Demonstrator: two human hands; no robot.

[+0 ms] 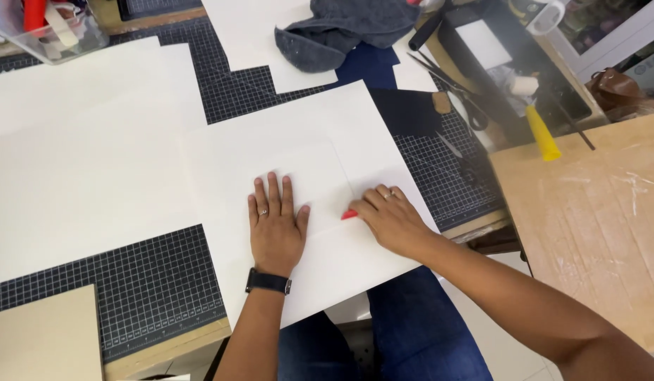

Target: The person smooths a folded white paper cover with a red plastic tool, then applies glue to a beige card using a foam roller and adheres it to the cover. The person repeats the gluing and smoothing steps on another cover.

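On the gridded cutting mat (165, 275) at the bench's near edge lies the white paper sheet (299, 141) I am working on. My left hand (276, 224) presses flat on it, fingers straight and close together. My right hand (390, 217), just beside it, pinches a small red tool (349, 214) against the sheet. Farther off lie black scissors (454, 88), a grey cloth (341, 32) and a yellow tool (542, 134).

You're over a work table (165, 353) topped with a dark gridded cutting mat (158, 282); a bare wooden bench (595, 212) sits right, pale floor (503, 339) below.
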